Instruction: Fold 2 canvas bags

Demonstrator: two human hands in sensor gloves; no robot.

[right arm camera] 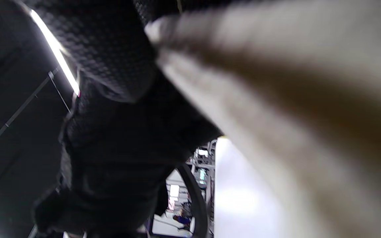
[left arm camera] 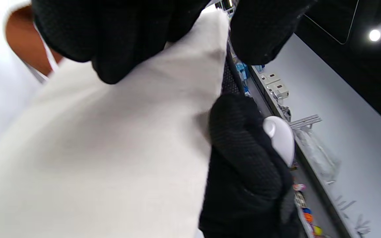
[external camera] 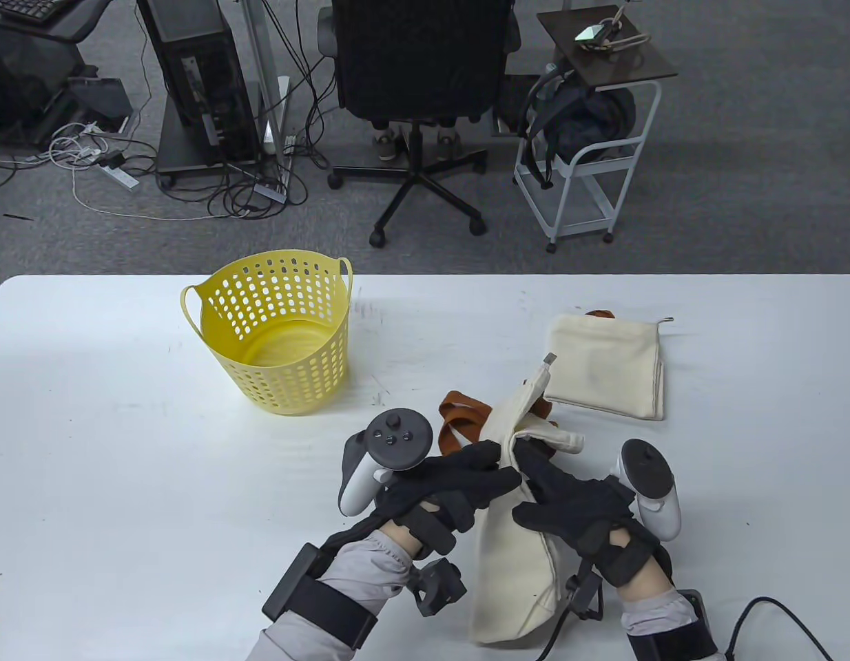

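A cream canvas bag (external camera: 514, 571) with brown straps (external camera: 459, 416) lies lengthwise at the table's front, its upper part bunched and lifted between both hands. My left hand (external camera: 477, 492) grips it from the left, fingers over the cloth. My right hand (external camera: 535, 482) pinches the folded flap from the right, index finger stretched up along it. In the left wrist view the left fingers (left arm camera: 111, 39) curl over the bag (left arm camera: 111, 148). The right wrist view shows blurred cloth (right arm camera: 293, 99) beside the right fingers (right arm camera: 111, 49). A second bag (external camera: 607, 368) lies folded flat at the back right.
A yellow perforated basket (external camera: 277, 330) stands upright at the back left of the white table (external camera: 122, 447). Beyond the table's far edge are an office chair (external camera: 421, 103) and a white cart (external camera: 583, 172) on the floor.
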